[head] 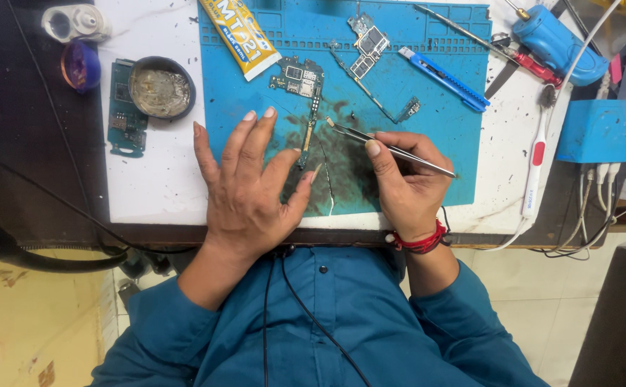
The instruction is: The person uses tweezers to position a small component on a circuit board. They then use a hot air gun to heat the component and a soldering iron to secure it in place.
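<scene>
Left hand: the left hand [245, 190] lies flat and released, fingers spread, on the blue mat [456, 143]; its thumb rests just beside the lower end of the circuit board [300, 82], pinning nothing that can be seen.
Right hand: the right hand [407, 179] is pinched around the tweezers [388, 147], thumb and forefinger closed on the shaft.
Tweezers: the tips point toward 10 o'clock and hold or touch a tiny pale part, too small to name, just at 3 o'clock of the board's narrow strip.
Circuit board: on the mat at 12 o'clock of the left hand, its wide end up and its thin strip running down to the dark stained patch between the two hands.
Step in hand: by the look of it, fine placing or picking of a small part at the board's strip.
Next move calls for: a steady wrist, the board held still, a very light pinch.
Around: a second board frame [370, 64] and a blue knife [443, 79] at 1 o'clock; a yellow tube [241, 32] at 12 o'clock; a round tin [160, 87] and a green board [125, 107] on the bench [148, 179] at 10 o'clock; a white brush [535, 161] at 3 o'clock.
</scene>
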